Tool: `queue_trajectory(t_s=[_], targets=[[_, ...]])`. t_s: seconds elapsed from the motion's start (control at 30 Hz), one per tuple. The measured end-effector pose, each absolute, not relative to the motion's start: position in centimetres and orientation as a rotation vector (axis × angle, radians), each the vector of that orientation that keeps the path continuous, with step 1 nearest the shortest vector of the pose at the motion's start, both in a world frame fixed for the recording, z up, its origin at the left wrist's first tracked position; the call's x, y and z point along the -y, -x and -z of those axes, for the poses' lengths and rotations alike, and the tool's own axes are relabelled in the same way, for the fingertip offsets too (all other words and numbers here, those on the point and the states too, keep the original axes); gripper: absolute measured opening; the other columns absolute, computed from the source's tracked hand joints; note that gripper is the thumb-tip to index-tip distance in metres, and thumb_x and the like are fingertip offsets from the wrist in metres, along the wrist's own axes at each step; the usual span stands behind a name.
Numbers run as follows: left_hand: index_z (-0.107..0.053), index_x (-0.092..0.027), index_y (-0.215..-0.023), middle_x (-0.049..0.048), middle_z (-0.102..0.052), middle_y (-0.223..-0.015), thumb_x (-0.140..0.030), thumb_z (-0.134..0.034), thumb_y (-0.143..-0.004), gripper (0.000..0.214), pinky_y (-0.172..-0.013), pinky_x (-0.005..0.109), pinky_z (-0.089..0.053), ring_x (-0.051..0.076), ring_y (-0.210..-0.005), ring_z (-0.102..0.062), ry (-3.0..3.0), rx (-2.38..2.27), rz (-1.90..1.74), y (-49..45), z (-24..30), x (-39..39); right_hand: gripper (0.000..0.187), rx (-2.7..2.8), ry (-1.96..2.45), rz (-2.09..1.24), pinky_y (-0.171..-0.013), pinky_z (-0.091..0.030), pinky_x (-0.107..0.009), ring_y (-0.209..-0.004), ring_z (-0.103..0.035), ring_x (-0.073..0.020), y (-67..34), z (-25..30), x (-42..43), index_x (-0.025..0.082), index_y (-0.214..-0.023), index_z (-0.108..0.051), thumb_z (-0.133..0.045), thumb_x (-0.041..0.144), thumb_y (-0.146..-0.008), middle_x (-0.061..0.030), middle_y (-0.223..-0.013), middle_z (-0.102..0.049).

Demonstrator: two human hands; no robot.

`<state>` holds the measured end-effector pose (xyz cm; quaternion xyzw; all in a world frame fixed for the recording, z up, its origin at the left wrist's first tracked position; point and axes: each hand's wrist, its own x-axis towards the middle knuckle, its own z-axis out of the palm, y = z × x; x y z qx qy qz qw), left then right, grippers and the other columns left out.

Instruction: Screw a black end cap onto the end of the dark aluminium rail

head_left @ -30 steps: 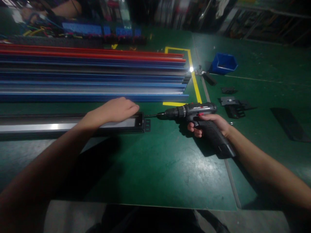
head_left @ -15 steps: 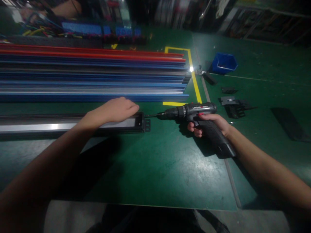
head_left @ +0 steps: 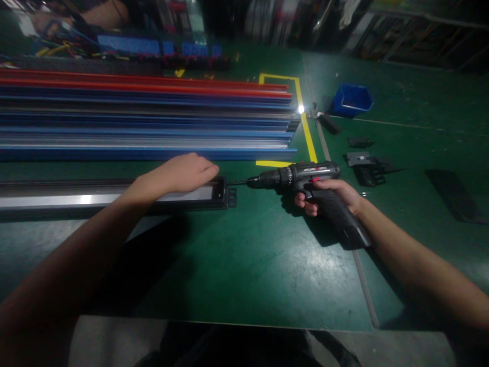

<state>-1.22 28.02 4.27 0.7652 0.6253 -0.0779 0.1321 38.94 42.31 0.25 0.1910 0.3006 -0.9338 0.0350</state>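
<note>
The light is dim and uneven, darkest in the corners farthest from the drill [head_left: 311, 172]. A broad, pale sheen lies on the green tabletop [head_left: 244, 285] just below the drill, while a heavy, soft-edged shadow spreads to its lower left. Well left of it, the metal profile [head_left: 86, 199] carries a bright streak; above it, one white spot is blown out. The background far above the drill is blurred, and its lettering is too soft to read.

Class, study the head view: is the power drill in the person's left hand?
No, the right hand grips the power drill, while the left hand rests on the long dark-edged bar.
</note>
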Motion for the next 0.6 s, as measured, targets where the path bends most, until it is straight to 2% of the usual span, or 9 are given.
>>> queue_trajectory(t_s=[0.2,0.6], targets=[[-0.069,-0.024,-0.084,0.0072,-0.072,-0.087,-0.044,-0.031,-0.103,0.047,-0.068,0.035,-0.036,0.022,-0.074,-0.059,-2.205,-1.827,0.197,1.13,-4.36,-27.94,0.039,-0.890,-0.581,2.886,-0.081,-0.062,-0.028,-0.082,-0.071,-0.0173,-38.84,-0.47,-42.20,0.002,-0.121,-0.060,-0.070,0.032,-0.097,-0.0187,-0.107,-0.073],[-0.067,-0.022,-0.083,0.0069,-0.071,-0.086,-0.044,-0.028,-0.104,0.049,-0.065,0.034,-0.034,0.021,-0.072,-0.058,-2.221,-1.844,0.237,0.78,-4.64,-27.86,0.038,-0.851,-0.493,2.903,-0.083,-0.064,-0.031,-0.084,-0.075,-0.0182,-38.88,0.05,-42.53,0.000,-0.120,-0.066,-0.069,0.032,-0.100,-0.0205,-0.110,-0.075]])
